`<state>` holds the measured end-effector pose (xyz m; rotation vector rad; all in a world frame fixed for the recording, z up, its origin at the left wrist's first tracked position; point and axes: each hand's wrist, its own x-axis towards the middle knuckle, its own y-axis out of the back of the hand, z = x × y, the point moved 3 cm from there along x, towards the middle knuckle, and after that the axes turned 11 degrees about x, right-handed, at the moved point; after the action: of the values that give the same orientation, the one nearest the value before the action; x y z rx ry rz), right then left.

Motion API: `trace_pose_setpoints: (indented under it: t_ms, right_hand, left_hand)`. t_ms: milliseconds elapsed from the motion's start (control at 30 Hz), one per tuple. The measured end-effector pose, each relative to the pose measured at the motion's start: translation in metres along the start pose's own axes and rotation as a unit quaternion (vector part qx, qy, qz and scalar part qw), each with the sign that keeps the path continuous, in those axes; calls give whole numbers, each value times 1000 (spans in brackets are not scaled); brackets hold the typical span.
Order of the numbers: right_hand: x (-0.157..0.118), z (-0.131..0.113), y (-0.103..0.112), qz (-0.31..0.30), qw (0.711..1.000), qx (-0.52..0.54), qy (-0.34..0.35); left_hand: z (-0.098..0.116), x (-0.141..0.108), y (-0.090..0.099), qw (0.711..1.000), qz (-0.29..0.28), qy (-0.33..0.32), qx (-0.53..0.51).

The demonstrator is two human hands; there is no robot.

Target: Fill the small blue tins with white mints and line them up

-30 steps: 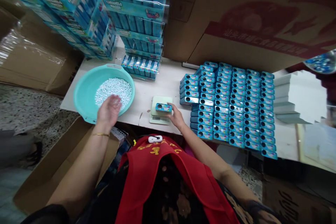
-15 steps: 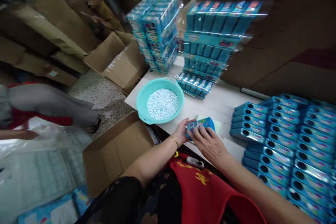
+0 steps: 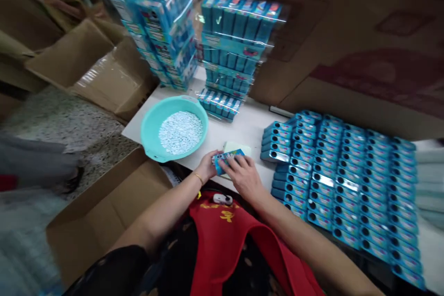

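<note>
A small blue printed box (image 3: pixel 225 158) lies level between my hands at the table's front edge. My left hand (image 3: pixel 208 166) is closed round its left end. From the right, my right hand (image 3: pixel 244 175) has its fingers curled over the box's top and near side. Beneath and behind the box shows a pale green pad (image 3: pixel 233 145). Just left of my hands stands a turquoise basin (image 3: pixel 149 125) holding many small white pellets (image 3: pixel 181 132). What my fingertips do under the box is hidden.
Rows of blue boxes (image 3: pixel 333 180) with dark round holes fill the right side. Plastic-wrapped stacks of boxes (image 3: pixel 166 27) and clear-trayed boxes (image 3: pixel 232 41) stand at the back of the white table (image 3: pixel 249 122). An open carton (image 3: pixel 114 208) sits lower left; another person's leg (image 3: pixel 34 162) is beyond.
The view has swung right, so the table's things appear further left and more box rows show. Both hands keep hold of the small box.
</note>
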<state>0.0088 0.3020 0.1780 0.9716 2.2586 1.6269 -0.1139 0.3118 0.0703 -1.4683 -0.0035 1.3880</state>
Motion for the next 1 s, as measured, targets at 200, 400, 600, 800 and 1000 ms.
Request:
trace_pose_setpoints:
  t_ms: [200,400,600,800,1000]
  right_hand:
    - [-39,74,-37,199,878,346,-264]
    - [-48,105,-86,229,771,478,-353]
    - [-65,97,-73,195,835,417,-303]
    - [-90,40,-38,179,924,277,-192]
    - [-54,-14,-55,-30,958,278,-59]
  left_hand:
    - [7,-1,5,997,69,-31,-13]
    - [9,-16,25,992,118,-53,-5]
    - [3,-44,44,991,121,-64,-8]
    - [-11,-69,52,992,115,-34,27]
    - [-46,-73,33,989,9,92,116]
